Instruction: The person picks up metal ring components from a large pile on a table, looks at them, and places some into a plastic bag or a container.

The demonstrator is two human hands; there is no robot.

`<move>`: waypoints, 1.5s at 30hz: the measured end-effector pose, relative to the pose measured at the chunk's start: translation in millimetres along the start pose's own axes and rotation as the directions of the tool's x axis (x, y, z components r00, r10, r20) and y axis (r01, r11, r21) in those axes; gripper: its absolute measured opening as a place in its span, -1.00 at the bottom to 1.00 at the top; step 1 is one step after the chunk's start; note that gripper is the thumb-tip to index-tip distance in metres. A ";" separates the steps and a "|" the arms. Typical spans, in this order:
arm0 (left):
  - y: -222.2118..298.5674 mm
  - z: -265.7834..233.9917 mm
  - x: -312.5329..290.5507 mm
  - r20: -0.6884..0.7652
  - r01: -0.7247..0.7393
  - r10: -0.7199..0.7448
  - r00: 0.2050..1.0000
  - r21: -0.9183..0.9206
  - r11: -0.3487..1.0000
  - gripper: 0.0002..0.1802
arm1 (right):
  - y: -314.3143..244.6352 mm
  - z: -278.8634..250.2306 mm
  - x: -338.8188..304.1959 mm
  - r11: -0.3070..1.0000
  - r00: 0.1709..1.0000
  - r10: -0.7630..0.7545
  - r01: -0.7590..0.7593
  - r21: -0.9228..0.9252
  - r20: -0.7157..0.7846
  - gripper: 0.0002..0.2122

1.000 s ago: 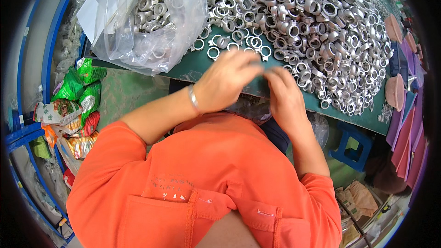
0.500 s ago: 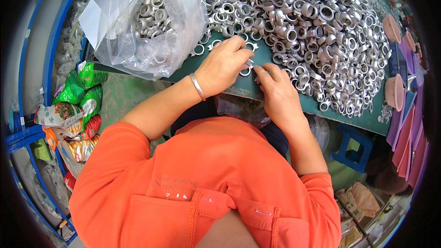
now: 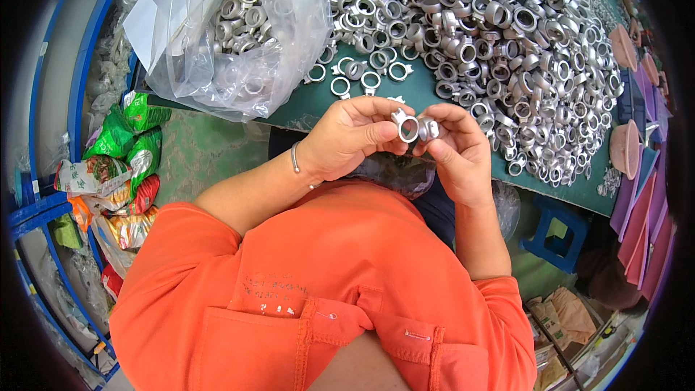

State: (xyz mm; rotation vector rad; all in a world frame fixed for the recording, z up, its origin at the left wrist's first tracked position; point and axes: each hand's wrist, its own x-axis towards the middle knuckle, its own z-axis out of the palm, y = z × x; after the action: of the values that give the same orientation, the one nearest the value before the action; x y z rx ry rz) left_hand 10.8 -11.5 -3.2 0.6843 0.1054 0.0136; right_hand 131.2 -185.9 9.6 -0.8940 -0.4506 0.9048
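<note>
My left hand (image 3: 351,136) pinches a silver metal ring (image 3: 407,129) between thumb and fingers, its round opening facing up at me. Close beside it, my right hand (image 3: 457,150) grips a second metal ring (image 3: 428,129), turned so that its side and small lug show. Both hands are raised over the near edge of the green table (image 3: 297,105). Just beyond them lie several loose rings (image 3: 370,82), spread apart on the green top. A large heap of the same rings (image 3: 499,36) covers the table behind and to the right.
A clear plastic bag (image 3: 239,51) holding more rings stands at the table's left. Colourful packets (image 3: 116,166) sit on a blue-framed rack at the left. A blue stool (image 3: 554,235) is under the table's right side. Pink bins (image 3: 623,146) line the far right.
Both hands have come back from the tabletop toward me and lifted, and each now shows a ring in its fingers. The loose rings that my left hand covered are now visible.
</note>
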 end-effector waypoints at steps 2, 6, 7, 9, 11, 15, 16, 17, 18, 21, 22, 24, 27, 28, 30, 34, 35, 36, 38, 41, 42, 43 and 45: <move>1.1 0.8 -1.0 0.014 0.019 -0.018 1.000 -0.057 0.998 -0.60 | 3.4 -4.2 -1.2 0.998 1.000 0.006 -0.004 0.056 -0.028 -0.65; 3.2 7.4 -0.9 -0.021 0.036 -0.040 0.999 -0.144 0.989 -0.59 | -1.6 -0.1 -0.3 0.980 0.987 0.094 -0.070 0.185 -0.129 -0.70; 3.3 7.2 -0.7 -0.028 0.035 -0.040 0.999 -0.135 0.990 -0.58 | 0.2 -2.2 -0.8 0.985 0.990 0.080 -0.060 0.162 -0.117 -0.72; 4.0 7.3 0.3 -0.041 0.036 -0.041 0.998 -0.116 0.993 -0.57 | 4.9 -8.4 -2.8 0.992 0.994 0.051 -0.040 0.117 -0.095 -0.75; 6.6 8.7 0.2 -0.030 0.053 -0.056 0.998 -0.084 0.995 -0.64 | 5.1 -5.1 -5.7 0.999 0.990 0.049 -0.046 0.026 -0.134 -0.79; 16.7 11.8 -6.4 0.043 0.106 -0.136 0.990 0.417 0.903 -0.74 | -3.2 7.8 -14.6 0.990 0.997 0.011 -0.023 -0.143 -0.080 -0.87; 2.5 10.0 -9.2 0.085 -0.022 -0.025 0.996 0.502 0.865 -0.82 | -3.1 5.9 -20.0 0.959 0.999 0.045 -0.050 -0.279 -0.025 -0.88; 12.3 11.2 -13.4 0.155 -0.125 -0.017 0.988 0.851 0.510 -0.85 | -3.7 2.4 -24.3 0.910 0.996 0.088 -0.068 -0.409 0.032 -0.89; 14.3 14.2 -16.4 0.148 -0.114 -0.047 0.988 0.897 0.427 -0.87 | -10.2 0.9 -26.0 0.790 0.986 0.129 -0.037 -0.613 0.108 -0.89; 10.8 10.7 -25.3 0.140 -0.098 -0.103 0.985 0.938 0.334 -0.77 | -20.0 1.6 -29.0 0.481 0.948 0.249 0.057 -0.875 0.198 -0.84; 9.6 12.0 -28.5 0.108 -0.065 -0.101 0.989 0.929 0.364 -0.73 | -18.4 1.6 -29.0 0.441 0.951 0.203 0.124 -0.889 0.233 -0.83; 12.2 12.1 -30.8 0.111 -0.090 -0.045 0.993 0.940 0.330 -0.60 | -14.4 0.8 -28.5 0.343 0.944 0.114 0.254 -0.904 0.309 -0.83; 20.4 5.1 -21.0 0.246 -0.221 0.285 0.926 0.968 -0.115 -0.72 | -15.4 8.6 -16.8 0.228 0.952 0.033 0.289 -0.930 0.304 -0.81; 22.4 7.0 -18.6 0.182 -0.145 0.350 0.919 0.981 -0.128 -0.77 | -11.6 12.7 -10.9 0.188 0.961 0.006 0.270 -0.944 0.276 -0.81; 20.1 -7.2 -11.5 0.219 -0.140 0.365 0.905 0.963 -0.230 -0.77 | -1.3 21.7 3.2 0.102 0.974 -0.052 0.225 -0.969 0.221 -0.79; 22.1 -4.8 -11.0 0.190 -0.121 0.306 0.933 0.965 -0.231 -0.78 | 14.4 22.2 17.7 -0.001 0.965 -0.127 0.233 -0.972 0.231 -0.77; 23.7 -2.4 -12.6 0.163 -0.108 0.279 0.946 0.973 -0.204 -0.78 | 15.0 18.3 17.0 0.004 0.961 -0.128 0.249 -0.969 0.246 -0.76; 26.1 -1.8 -13.8 0.132 -0.098 0.275 0.952 0.986 -0.132 -0.77 | 14.8 13.7 16.0 0.009 0.957 -0.128 0.264 -0.964 0.261 -0.76; 28.8 -2.0 -16.4 0.069 -0.076 0.261 0.963 0.997 0.018 -0.75 | 11.9 5.7 13.2 0.056 0.954 -0.127 0.280 -0.958 0.271 -0.73; 27.9 -4.7 -8.0 0.314 -0.231 0.362 0.878 0.939 -0.253 -0.71 | 5.7 13.0 12.2 0.080 0.950 -0.230 0.235 -0.969 0.211 -0.69; 29.8 -4.0 -6.3 0.325 -0.253 0.287 0.901 0.932 -0.260 -0.66 | 8.3 11.9 12.1 0.056 0.951 -0.239 0.214 -0.975 0.195 -0.67; 29.2 -5.6 -4.6 0.326 -0.262 0.243 0.914 0.929 -0.262 -0.65 | 10.8 8.5 11.8 0.058 0.957 -0.213 0.215 -0.975 0.198 -0.67; 27.0 -9.7 -1.2 0.329 -0.282 0.152 0.932 0.922 -0.265 -0.64 | 13.1 1.7 11.5 0.063 0.965 -0.164 0.216 -0.974 0.203 -0.68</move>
State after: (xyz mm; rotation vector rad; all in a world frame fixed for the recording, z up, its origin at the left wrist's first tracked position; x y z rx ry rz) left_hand 9.1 15.4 6.5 2.4860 -0.1676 0.3139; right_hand 130.2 -171.6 -0.5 -2.0574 -1.3062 0.1855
